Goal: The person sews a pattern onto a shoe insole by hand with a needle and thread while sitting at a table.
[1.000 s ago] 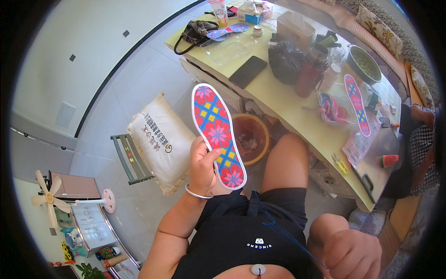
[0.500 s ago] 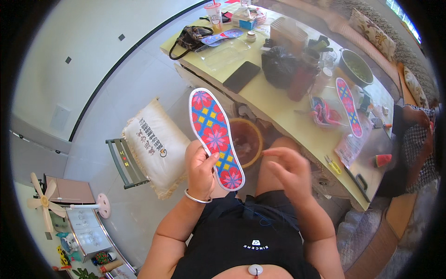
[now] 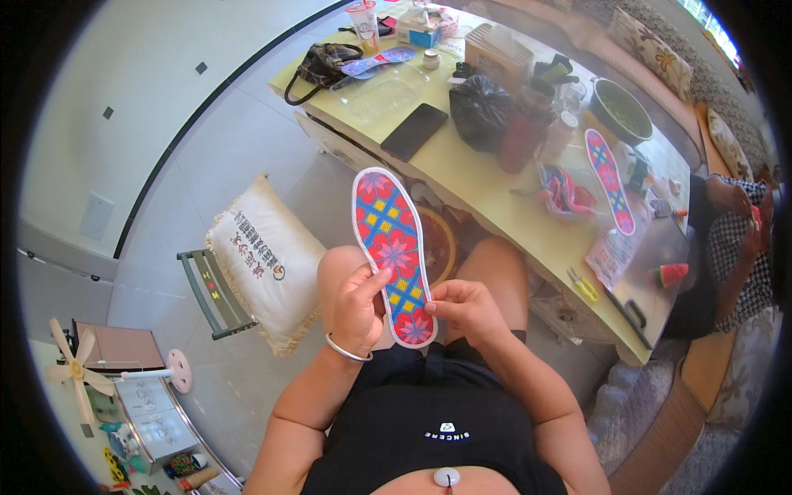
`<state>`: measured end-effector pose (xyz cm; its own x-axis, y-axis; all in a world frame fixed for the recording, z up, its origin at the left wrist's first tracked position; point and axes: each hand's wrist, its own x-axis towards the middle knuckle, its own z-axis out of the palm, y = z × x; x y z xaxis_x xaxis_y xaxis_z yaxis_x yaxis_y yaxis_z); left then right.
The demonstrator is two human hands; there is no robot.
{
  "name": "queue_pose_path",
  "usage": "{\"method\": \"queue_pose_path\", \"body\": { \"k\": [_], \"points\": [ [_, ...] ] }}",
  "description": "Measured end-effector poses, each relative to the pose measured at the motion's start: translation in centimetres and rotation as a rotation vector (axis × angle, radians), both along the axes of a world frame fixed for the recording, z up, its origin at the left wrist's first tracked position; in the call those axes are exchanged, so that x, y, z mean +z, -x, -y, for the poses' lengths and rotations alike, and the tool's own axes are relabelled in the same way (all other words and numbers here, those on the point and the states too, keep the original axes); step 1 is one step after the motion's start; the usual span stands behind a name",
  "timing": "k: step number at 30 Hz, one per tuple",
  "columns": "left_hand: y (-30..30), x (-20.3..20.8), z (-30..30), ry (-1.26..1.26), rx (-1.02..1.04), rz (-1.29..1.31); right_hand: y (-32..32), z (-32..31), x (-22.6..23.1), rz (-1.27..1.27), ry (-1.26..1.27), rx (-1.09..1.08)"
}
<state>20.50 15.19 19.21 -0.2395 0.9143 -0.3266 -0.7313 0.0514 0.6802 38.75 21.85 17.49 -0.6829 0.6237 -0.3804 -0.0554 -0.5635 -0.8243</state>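
1. I had the patterned insole (image 3: 396, 239) in view over the lap, in front of the knees, its broad end pointing away from the body and its heel end nearest the dark shorts (image 3: 396, 371).
2. I saw the left hand (image 3: 358, 305) gripping the insole's left edge, thumb laid on the red, blue and yellow face; the other fingers were partly hidden.
3. On the right hand (image 3: 474, 313), I saw thumb and forefinger nearly closed together at the insole's right edge, near the heel; I could not tell whether anything thin was pinched there.
4. Ahead and to the right, I made out the yellowish bench (image 3: 474, 177), bearing a second insole (image 3: 608, 177), yellow-handled scissors (image 3: 584, 286), a watermelon slice (image 3: 674, 274), a dark phone (image 3: 415, 131) and a black plastic bag (image 3: 481, 114).
5. To the left stood a chair (image 3: 216, 293) with a fringed white cushion (image 3: 268, 264).
6. At the far right edge, I caught another person's arms (image 3: 742, 264).
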Motion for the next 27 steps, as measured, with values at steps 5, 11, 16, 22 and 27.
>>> {"method": "queue_pose_path", "body": {
  "k": [5,11,16,22,27],
  "points": [
    [-1.0,0.6,-0.6,0.006,-0.048,-0.236,0.3,0.9,-2.0,-0.100,-0.047,-0.053],
    [-1.4,1.1,-0.2,-0.031,-0.040,-0.364,0.0,0.9,-1.5,-0.039,-0.042,-0.059],
    [-1.3,0.7,0.0,-0.013,-0.056,-0.423,0.0,0.0,-0.5,-0.008,-0.057,-0.123],
    [-1.5,0.5,0.1,0.046,-0.086,-0.385,1.0,0.3,-4.1,-0.082,-0.073,-0.055],
    [-1.5,0.6,0.3,0.034,-0.060,-0.391,0.2,0.1,-3.2,0.004,0.014,-0.058]
  ]
}}
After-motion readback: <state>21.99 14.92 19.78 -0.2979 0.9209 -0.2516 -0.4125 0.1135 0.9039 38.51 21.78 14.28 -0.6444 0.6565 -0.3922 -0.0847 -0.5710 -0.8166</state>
